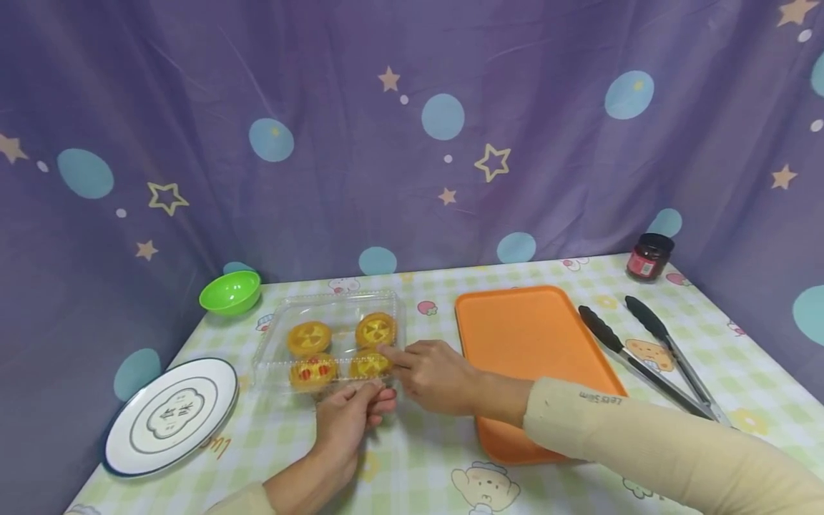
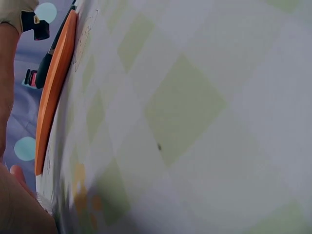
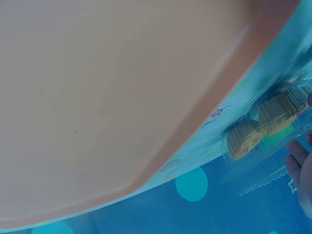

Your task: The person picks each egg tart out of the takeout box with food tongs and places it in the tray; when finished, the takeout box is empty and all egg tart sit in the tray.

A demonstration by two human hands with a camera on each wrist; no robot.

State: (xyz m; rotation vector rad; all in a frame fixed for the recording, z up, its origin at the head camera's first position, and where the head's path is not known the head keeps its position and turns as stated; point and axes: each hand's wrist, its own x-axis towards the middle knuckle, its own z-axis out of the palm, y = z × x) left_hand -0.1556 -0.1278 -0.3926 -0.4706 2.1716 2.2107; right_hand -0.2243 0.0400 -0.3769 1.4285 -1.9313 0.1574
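A clear plastic clamshell container (image 1: 270, 373) lies left of the table's middle in the head view, with several egg tarts (image 1: 310, 338) inside. Red pieces top the front left tart (image 1: 313, 372); the others have yellow toppings. At the container's near edge, my left hand (image 1: 347, 415) pinches the rim between thumb and curled fingers. My right hand (image 1: 434, 375) grips the front right corner, its index finger lying on the lid and the other fingers bent; its thumb is largely hidden. The right wrist view shows the container (image 3: 258, 170) edge-on beside that hand's fingertips.
An orange tray (image 1: 515, 322) lies under my right forearm. Black-tipped tongs (image 1: 663, 357) and a dark-lidded jar (image 1: 650, 257) are farther right. On the left stand a white plate (image 1: 170, 418) and a green bowl (image 1: 230, 293). A purple curtain (image 1: 360, 179) hangs behind the table.
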